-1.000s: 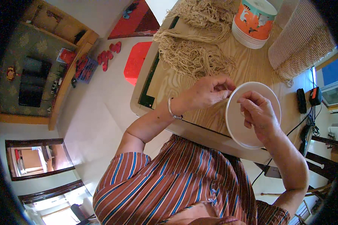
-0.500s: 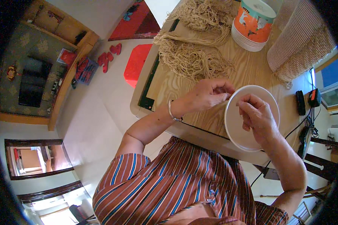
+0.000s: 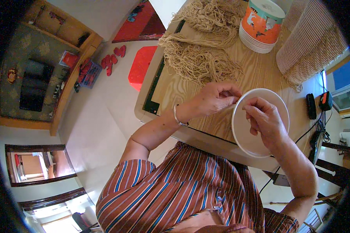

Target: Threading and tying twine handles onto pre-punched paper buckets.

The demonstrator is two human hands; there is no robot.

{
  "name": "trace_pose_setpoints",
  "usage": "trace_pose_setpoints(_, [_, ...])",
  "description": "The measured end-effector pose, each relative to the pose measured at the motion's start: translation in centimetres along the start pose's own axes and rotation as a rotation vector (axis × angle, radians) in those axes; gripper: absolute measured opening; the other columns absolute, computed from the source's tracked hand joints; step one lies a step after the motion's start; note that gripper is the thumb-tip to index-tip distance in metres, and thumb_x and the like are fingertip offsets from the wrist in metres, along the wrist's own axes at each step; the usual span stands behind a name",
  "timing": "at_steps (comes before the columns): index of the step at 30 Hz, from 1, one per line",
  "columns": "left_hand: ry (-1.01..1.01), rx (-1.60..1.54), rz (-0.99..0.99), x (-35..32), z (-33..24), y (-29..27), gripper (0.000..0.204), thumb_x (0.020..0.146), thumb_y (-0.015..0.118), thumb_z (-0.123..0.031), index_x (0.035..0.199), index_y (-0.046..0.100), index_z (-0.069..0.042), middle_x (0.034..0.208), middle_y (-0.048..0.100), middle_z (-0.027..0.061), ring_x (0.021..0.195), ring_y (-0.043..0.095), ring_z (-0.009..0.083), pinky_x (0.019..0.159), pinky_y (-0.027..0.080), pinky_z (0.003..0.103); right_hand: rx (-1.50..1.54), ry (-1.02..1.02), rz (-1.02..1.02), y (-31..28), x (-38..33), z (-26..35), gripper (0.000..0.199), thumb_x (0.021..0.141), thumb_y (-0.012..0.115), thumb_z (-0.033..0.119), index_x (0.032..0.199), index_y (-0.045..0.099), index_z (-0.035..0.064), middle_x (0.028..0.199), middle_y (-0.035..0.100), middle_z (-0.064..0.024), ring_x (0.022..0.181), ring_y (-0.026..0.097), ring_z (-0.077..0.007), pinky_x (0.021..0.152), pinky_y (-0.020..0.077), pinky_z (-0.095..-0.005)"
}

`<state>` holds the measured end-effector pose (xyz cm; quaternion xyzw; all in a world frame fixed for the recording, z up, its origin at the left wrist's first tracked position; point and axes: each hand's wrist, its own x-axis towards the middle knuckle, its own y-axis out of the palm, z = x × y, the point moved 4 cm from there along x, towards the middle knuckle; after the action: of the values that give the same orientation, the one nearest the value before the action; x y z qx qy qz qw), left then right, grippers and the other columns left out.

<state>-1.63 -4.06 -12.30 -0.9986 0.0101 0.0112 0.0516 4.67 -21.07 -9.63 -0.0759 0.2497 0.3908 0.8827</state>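
Note:
A white round paper tub (image 3: 243, 134) stands at the table's near edge, its mouth facing up. My left hand (image 3: 216, 99), with a silver bangle on its wrist, is closed in a pinch right beside the tub's left rim. Whatever its fingertips hold is too small to make out. Over the tub's mouth is my right hand (image 3: 264, 120), also closed, thumb against the curled fingers. If a thin thing sits between them, I cannot see it. Beyond my hands lies a tangled heap of beige yarn (image 3: 202, 64).
A stack of printed orange and green paper tubs (image 3: 261, 25) stands at the back, beside striped woven cloth (image 3: 313, 42). At right, a black adapter (image 3: 325, 101) and cords lie on the wooden table (image 3: 182, 93). A red stool (image 3: 142, 66) stands left of the table.
My right hand has shifted slightly left over the tub, towards my left hand. The left hand has hardly moved, and the yarn lies as before.

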Motion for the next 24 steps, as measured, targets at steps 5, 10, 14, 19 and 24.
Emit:
trace_pose_setpoints(5, [0.03,0.07,-0.099,0.1,-1.4,-1.1,0.017,0.095,0.055,-0.014,0.105,0.062,-0.002,0.097,0.065,0.0033,0.093,0.06,0.0107,0.083,0.048,0.026,0.015,-0.05,0.013,-0.2,-1.4,0.8,0.013,0.091,0.06,0.017,0.092,0.061,0.0042,0.07,0.055,-0.0008,0.048,0.048,-0.0075,0.04,0.0385,-0.023])
trace_pose_setpoints(10, [0.284,0.343,-0.191,-0.6,-5.1,-1.0,0.021,0.097,0.051,-0.019,0.099,0.063,-0.002,0.093,0.064,0.0068,0.09,0.061,0.0171,0.082,0.048,0.03,-0.004,-0.143,-0.002,0.4,-2.8,1.5,0.012,0.092,0.06,0.016,0.089,0.061,0.0045,0.07,0.055,-0.0009,0.047,0.047,-0.0066,0.039,0.037,-0.0222])
trace_pose_setpoints(14, [0.504,0.536,-0.074,-0.7,-7.4,0.2,0.026,0.097,0.049,-0.023,0.091,0.062,-0.002,0.083,0.059,0.0114,0.082,0.059,0.0267,0.075,0.047,0.036,-0.027,-0.188,-0.005,0.8,-3.3,1.8,0.01,0.092,0.059,0.015,0.09,0.061,0.0054,0.069,0.055,-0.0007,0.044,0.046,-0.0057,0.037,0.0353,-0.0217])
trace_pose_setpoints(19, [0.503,0.564,0.044,-1.2,-8.0,1.4,0.026,0.096,0.052,-0.024,0.084,0.059,-0.002,0.073,0.051,0.0121,0.072,0.054,0.0284,0.066,0.043,0.037,-0.031,-0.226,0.0,0.9,-3.7,2.0,0.01,0.092,0.06,0.015,0.092,0.062,0.0058,0.068,0.055,-0.0004,0.044,0.046,-0.0052,0.037,0.0355,-0.0215])
trace_pose_setpoints(24, [0.415,0.441,0.005,-1.1,-7.0,1.4,0.02,0.094,0.056,-0.02,0.085,0.058,-0.002,0.074,0.049,0.0098,0.07,0.053,0.0226,0.064,0.043,0.032,-0.033,-0.331,0.0,1.1,-3.5,1.8,0.01,0.093,0.058,0.013,0.091,0.062,0.0042,0.067,0.054,0.0007,0.055,0.05,-0.0048,0.046,0.0404,-0.0206])
